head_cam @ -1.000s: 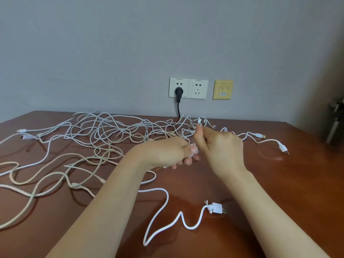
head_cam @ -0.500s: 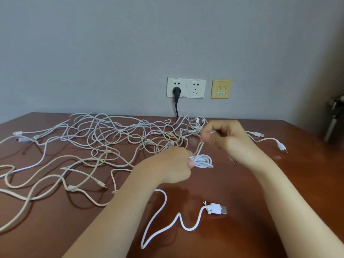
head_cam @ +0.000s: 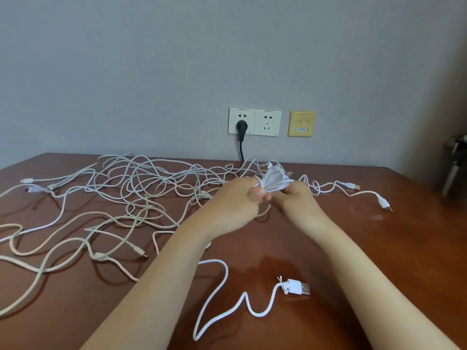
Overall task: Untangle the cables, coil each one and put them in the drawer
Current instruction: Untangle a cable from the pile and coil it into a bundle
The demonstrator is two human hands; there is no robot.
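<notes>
A small coil of thin white cable (head_cam: 274,182) is held above the brown table (head_cam: 379,248). My left hand (head_cam: 238,198) grips its lower left side, and my right hand (head_cam: 294,195) pinches it from the right. The rest of that cable runs down to a white USB plug (head_cam: 298,289) near the table's front. A large tangle of white and beige cables (head_cam: 131,193) spreads over the left half of the table. Another white cable with a plug end (head_cam: 382,202) lies to the right. No drawer is in view.
Wall sockets (head_cam: 255,121) with a black plug (head_cam: 242,127) and a yellow network plate (head_cam: 302,123) are on the grey wall behind. A dark metal object (head_cam: 454,160) stands at the right edge.
My right hand came down from its raised position and met my left hand at the coil. The coil has been lifted off the table and has gained loops.
</notes>
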